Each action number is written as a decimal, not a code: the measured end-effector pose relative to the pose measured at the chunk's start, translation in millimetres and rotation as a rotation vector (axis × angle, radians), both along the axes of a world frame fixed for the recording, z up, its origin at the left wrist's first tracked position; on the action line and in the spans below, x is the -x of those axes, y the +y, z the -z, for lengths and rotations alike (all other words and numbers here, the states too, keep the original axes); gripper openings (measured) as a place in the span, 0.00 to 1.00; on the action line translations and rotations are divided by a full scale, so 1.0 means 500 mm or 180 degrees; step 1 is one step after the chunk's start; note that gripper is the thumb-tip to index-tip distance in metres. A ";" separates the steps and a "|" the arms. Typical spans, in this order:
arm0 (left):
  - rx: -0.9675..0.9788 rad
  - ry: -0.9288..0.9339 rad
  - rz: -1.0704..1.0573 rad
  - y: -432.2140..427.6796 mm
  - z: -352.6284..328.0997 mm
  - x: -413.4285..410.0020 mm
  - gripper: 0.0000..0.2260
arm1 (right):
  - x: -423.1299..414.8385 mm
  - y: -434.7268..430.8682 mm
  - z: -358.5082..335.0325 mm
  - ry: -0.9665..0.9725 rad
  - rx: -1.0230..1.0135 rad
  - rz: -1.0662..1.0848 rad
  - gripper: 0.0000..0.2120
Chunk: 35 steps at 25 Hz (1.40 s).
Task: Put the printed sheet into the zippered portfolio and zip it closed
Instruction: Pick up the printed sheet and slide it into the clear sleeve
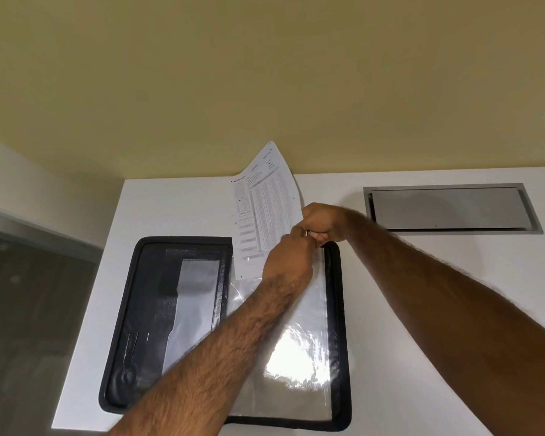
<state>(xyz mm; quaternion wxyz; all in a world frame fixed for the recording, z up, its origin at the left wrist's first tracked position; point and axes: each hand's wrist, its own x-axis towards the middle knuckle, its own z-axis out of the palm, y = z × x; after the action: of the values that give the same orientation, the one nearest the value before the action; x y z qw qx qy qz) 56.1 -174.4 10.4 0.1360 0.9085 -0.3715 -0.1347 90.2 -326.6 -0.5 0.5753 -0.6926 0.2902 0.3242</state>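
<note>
On the white tabletop (422, 294), near its left edge, a black zippered portfolio (129, 309) is laid open flat, zipper undone all round. Its left half shows dark pockets with a grey strip; its right half is covered by a shiny clear plastic sleeve (296, 347).

Head view: the printed sheet (265, 209) is held above the far edge of the portfolio's right half, tilted up and curled toward the far edge of the tabletop, its lower end overlapping the top of the sleeve. The left hand (287, 259) and right hand (323, 223) are met at the sheet's right side, just at the portfolio's far right corner. Fingers of both hands are pinched together; the right hand is clamped on the sheet's edge, while what the left pinches cannot be told. A grey metal hatch (450, 209) is set flush near the far right corner of the tabletop.
</note>
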 end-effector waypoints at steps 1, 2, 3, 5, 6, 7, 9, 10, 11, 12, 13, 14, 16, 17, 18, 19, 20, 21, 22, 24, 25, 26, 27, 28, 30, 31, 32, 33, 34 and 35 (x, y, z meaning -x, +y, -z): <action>0.0010 -0.0021 0.0033 0.000 0.005 0.003 0.07 | -0.001 0.000 -0.001 0.0019 -0.0013 0.0008 0.08; -0.0010 0.0016 0.0053 0.001 0.008 0.005 0.07 | -0.003 0.002 -0.001 0.0039 -0.0037 0.0044 0.08; -0.0023 0.0051 0.0040 0.001 0.009 0.003 0.07 | -0.005 0.003 0.000 0.0040 -0.0064 0.0100 0.07; 0.0024 0.0116 -0.0050 -0.001 0.005 -0.006 0.07 | -0.007 0.005 0.000 -0.0017 -0.0049 0.0192 0.04; 0.0083 0.0206 -0.0120 -0.002 0.002 -0.012 0.06 | -0.007 0.005 -0.001 -0.0040 0.0004 0.0190 0.05; 0.0118 0.0341 -0.0205 -0.003 0.001 -0.018 0.06 | -0.007 0.004 -0.001 -0.0052 0.0067 0.0165 0.06; 0.0077 0.0596 -0.0371 -0.005 -0.006 -0.033 0.07 | -0.004 0.004 -0.008 -0.0055 0.0149 0.0081 0.06; 0.0035 0.0698 -0.0401 -0.006 -0.008 -0.043 0.08 | -0.003 0.005 -0.013 -0.0038 0.0159 0.0035 0.06; 0.0017 0.0791 -0.0413 -0.007 -0.007 -0.053 0.08 | -0.001 0.005 -0.014 -0.0023 0.0178 0.0003 0.05; 0.0021 0.0870 -0.0422 -0.009 -0.009 -0.061 0.09 | -0.001 0.004 -0.014 -0.0008 0.0206 -0.0006 0.05; 0.0050 0.0933 -0.0435 -0.012 -0.011 -0.066 0.09 | 0.001 0.004 -0.012 0.0001 0.0240 0.0004 0.06; 0.0097 0.0963 -0.0457 -0.015 -0.015 -0.070 0.09 | 0.003 0.004 -0.010 0.0020 0.0270 0.0012 0.05; 0.0220 0.1026 -0.0549 -0.019 -0.017 -0.075 0.09 | 0.005 0.005 -0.005 0.0046 0.0348 -0.0011 0.05; 0.0278 0.1056 -0.0608 -0.021 -0.014 -0.076 0.08 | 0.005 0.006 -0.005 0.0040 0.0400 -0.0021 0.05; 0.0330 0.1094 -0.0670 -0.023 -0.013 -0.075 0.08 | 0.006 0.006 -0.004 0.0038 0.0439 -0.0013 0.05; 0.0404 0.1141 -0.0740 -0.025 -0.010 -0.075 0.08 | 0.006 0.005 -0.005 0.0068 0.0420 0.0021 0.05; 0.0498 0.1179 -0.0806 -0.026 -0.006 -0.072 0.08 | 0.005 0.003 -0.005 0.0136 0.0359 0.0060 0.05; 0.0589 0.1213 -0.0872 -0.027 -0.001 -0.068 0.08 | 0.007 0.001 -0.005 0.0225 0.0298 0.0087 0.05; 0.0644 0.1232 -0.0917 -0.029 0.000 -0.062 0.08 | 0.010 -0.002 -0.005 0.0309 0.0248 0.0076 0.05; 0.0692 0.1273 -0.0955 -0.029 0.011 -0.047 0.08 | 0.022 -0.009 0.003 0.0390 0.0115 0.0066 0.05; 0.0686 0.1297 -0.0948 -0.028 0.021 -0.041 0.08 | 0.026 -0.012 0.009 0.0347 0.0033 0.0141 0.04; 0.0685 0.1334 -0.0926 -0.028 0.029 -0.035 0.08 | 0.028 -0.014 0.017 0.0250 -0.0034 0.0286 0.05; 0.0684 0.1375 -0.0907 -0.026 0.040 -0.031 0.08 | 0.029 -0.014 0.025 0.0118 -0.0042 0.0492 0.07; 0.0707 0.1404 -0.0887 -0.024 0.047 -0.028 0.08 | 0.026 -0.014 0.033 -0.0040 0.0021 0.0696 0.08; 0.0725 0.1403 -0.0881 -0.022 0.059 -0.026 0.09 | 0.020 -0.013 0.046 -0.0317 0.0322 0.0829 0.07; 0.0733 0.1376 -0.0909 -0.021 0.061 -0.026 0.08 | 0.019 -0.012 0.052 -0.0330 0.0453 0.0695 0.08; 0.0747 0.1354 -0.0941 -0.022 0.063 -0.028 0.08 | 0.020 -0.011 0.053 -0.0233 0.0535 0.0467 0.07; 0.0761 0.1322 -0.0970 -0.023 0.063 -0.032 0.08 | 0.023 -0.014 0.053 -0.0026 0.0570 0.0218 0.05; 0.0765 0.1294 -0.0972 -0.026 0.061 -0.036 0.08 | 0.028 -0.018 0.051 0.0196 0.0547 0.0022 0.02; 0.0751 0.1285 -0.0937 -0.029 0.062 -0.040 0.09 | 0.033 -0.023 0.051 0.0401 0.0498 -0.0099 0.03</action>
<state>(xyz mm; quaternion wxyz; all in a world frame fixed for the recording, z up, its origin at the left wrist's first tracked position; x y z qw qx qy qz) 76.2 -188.6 -20.5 0.3303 0.8853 -0.2139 -0.2476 73.7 -337.9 -25.8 0.4950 -0.7181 0.3394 0.3523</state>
